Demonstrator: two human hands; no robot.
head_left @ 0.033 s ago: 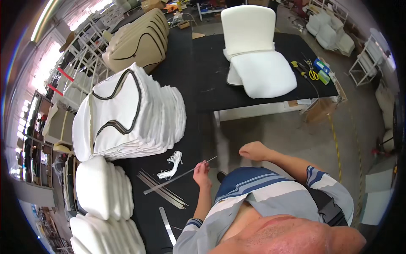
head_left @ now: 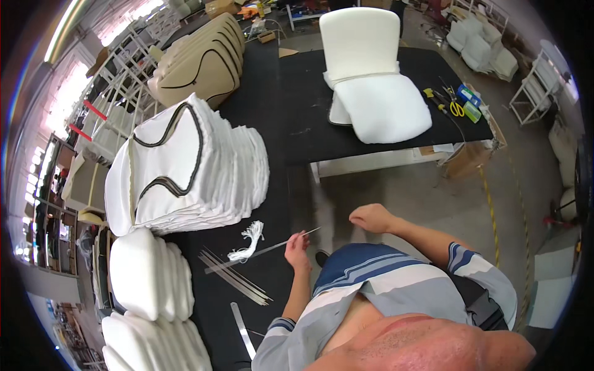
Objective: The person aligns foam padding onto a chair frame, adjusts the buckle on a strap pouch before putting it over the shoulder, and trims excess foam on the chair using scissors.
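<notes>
In the head view, a thin metal strip [head_left: 272, 247] is held in the grip of the left hand [head_left: 298, 249], its fingers closed about the strip near one end. From that grip most of the strip's length is extended to the left and slightly toward the person; only a short tip is left projecting to the right, past the edge of the black tabletop [head_left: 281, 191]. The far end is crossed over several loose metal strips [head_left: 241, 281], whose long axes are slanted the other way. The white cord bundle [head_left: 250, 241] is passed closely by the held strip; whether they touch cannot be told. The right hand [head_left: 371, 218] is placed farther off, beyond the tabletop's edge, with fingers curled; whether anything is enclosed in its grip cannot be told.
</notes>
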